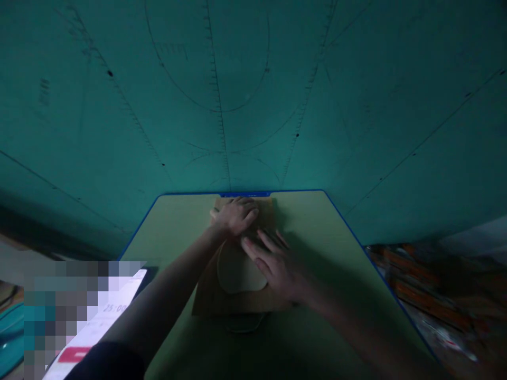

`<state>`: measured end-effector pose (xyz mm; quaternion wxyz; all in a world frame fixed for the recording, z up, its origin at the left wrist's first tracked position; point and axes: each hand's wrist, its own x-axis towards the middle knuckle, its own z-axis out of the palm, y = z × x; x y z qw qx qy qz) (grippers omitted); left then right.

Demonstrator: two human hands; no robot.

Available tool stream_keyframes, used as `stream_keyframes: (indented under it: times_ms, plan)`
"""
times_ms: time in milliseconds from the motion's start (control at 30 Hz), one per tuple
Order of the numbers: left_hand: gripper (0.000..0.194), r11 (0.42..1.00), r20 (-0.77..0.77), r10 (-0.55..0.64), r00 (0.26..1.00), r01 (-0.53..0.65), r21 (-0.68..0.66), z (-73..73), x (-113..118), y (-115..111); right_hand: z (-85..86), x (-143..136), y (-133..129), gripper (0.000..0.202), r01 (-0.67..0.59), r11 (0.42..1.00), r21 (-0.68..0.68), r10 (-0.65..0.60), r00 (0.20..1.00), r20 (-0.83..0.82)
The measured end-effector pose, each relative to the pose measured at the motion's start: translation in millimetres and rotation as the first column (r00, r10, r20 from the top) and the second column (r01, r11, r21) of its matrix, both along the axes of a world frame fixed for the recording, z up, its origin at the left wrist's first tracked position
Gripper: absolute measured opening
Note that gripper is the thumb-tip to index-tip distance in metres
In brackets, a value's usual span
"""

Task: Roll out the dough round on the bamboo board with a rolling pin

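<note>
A pale, flat, smooth-edged piece that looks like dough [240, 272] lies on a brown wooden board [206, 301]. My left hand [235, 215] rests palm down near the board's far end, fingers spread and bent slightly over the surface. Low over the pale piece's right side, my right hand [273, 264] has its fingers stretched out and apart. Dim light and blur hide whether the right fingertips touch it. Both hands cover part of the piece's far end. I see nothing held in either hand.
The board lies on a light table [178, 221] with a blue edge. A phone [114, 301] showing 25:00 is on the left, beneath my left forearm. Behind stands a green wall [253, 132] with drawn lines. Clutter [420, 290] lies right of the table.
</note>
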<state>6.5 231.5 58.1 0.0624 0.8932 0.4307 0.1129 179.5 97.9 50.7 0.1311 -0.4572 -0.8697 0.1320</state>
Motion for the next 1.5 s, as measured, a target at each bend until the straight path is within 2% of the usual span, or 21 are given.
stream_keyframes:
  times_ms: [100, 167, 233, 333, 467, 567, 667, 800, 933, 1033, 1100, 1167, 1233, 1433, 1500]
  plan:
    - [0.049, 1.0, 0.027, 0.007, 1.0, -0.007, 0.007, -0.6, 7.1, 3.6, -5.1, 3.2, 1.5, 0.053, 0.024, 0.999, 0.046, -0.025, 0.999, 0.021]
    - [0.049, 1.0, 0.047, 0.017, 0.999, -0.018, 0.02, -1.2, 2.7, -1.4, -5.7, -1.9, -0.5, 0.055, 0.005, 0.997, 0.078, -0.009, 0.999, 0.051]
    - [0.048, 0.999, 0.066, 0.028, 0.997, -0.03, 0.036, -3.3, -9.8, -11.5, -3.2, -13.1, -5.8, 0.056, -0.069, 0.994, 0.087, 0.063, 0.996, 0.071]
    - [0.048, 0.998, 0.079, 0.037, 0.996, -0.041, 0.052, -11.5, -40.3, -31.9, 5.4, -38.3, -19.2, 0.052, -0.19, 0.977, 0.098, 0.184, 0.981, 0.067]
    - [0.052, 0.998, 0.109, 0.06, 0.992, -0.061, 0.0, -23.7, -80.5, -54.7, 18.5, -70.1, -37.2, 0.04, -0.297, 0.946, 0.128, 0.293, 0.955, 0.051]
    - [0.055, 0.995, 0.107, 0.085, 0.991, -0.08, -0.052, -24.8, -88.1, -58.3, 21.5, -77.2, -40.7, 0.034, -0.332, 0.937, 0.11, 0.332, 0.943, 0.022]
    - [0.052, 0.996, 0.08, 0.061, 0.995, -0.056, -0.064, -17.6, -68.3, -46.9, 17.1, -65.4, -34.3, 0.039, -0.284, 0.954, 0.092, 0.287, 0.958, -0.017]
    - [0.048, 1.0, 0.08, 0.002, 0.997, 0.0, -0.013, -3.6, -15.8, -19.1, 7.5, -30.9, -23.9, 0.033, -0.183, 0.982, 0.049, 0.187, 0.977, -0.1]
    - [0.049, 0.995, 0.142, -0.099, 0.985, 0.096, 0.027, 2.6, 34.3, 3.7, 0.9, 1.7, -24.0, 0.047, -0.078, 0.997, 0.03, 0.081, 0.989, -0.127]
    - [0.049, 0.992, 0.155, -0.127, 0.98, 0.125, 0.023, 1.1, 55.1, 10.9, -1.7, 12.3, -26.9, 0.051, -0.018, 1.0, 0.003, 0.018, 0.996, -0.088]
    - [0.05, 0.993, 0.156, -0.121, 0.98, 0.119, 0.022, -0.3, 57.6, 11.0, -1.8, 10.6, -28.0, 0.052, -0.022, 1.0, 0.013, 0.023, 0.998, -0.063]
    - [0.052, 0.995, 0.156, -0.095, 0.983, 0.093, 0.024, -1.8, 50.1, 8.0, 0.0, 2.0, -28.5, 0.052, -0.054, 0.998, 0.038, 0.055, 0.998, -0.037]
    - [0.052, 0.998, 0.152, -0.061, 0.986, 0.058, 0.028, -4.3, 32.9, 2.4, 4.0, -12.6, -29.1, 0.048, -0.104, 0.993, 0.056, 0.105, 0.994, -0.012]
    - [0.052, 0.998, 0.076, 0.059, 0.995, -0.057, -0.029, -21.1, -46.6, -20.7, 18.8, -69.5, -34.4, 0.044, -0.298, 0.936, 0.189, 0.301, 0.954, 0.015]
    - [0.054, 0.996, 0.06, 0.076, 0.995, -0.072, -0.061, -25.2, -63.2, -24.7, 20.2, -81.6, -35.8, 0.041, -0.326, 0.918, 0.226, 0.329, 0.944, 0.024]
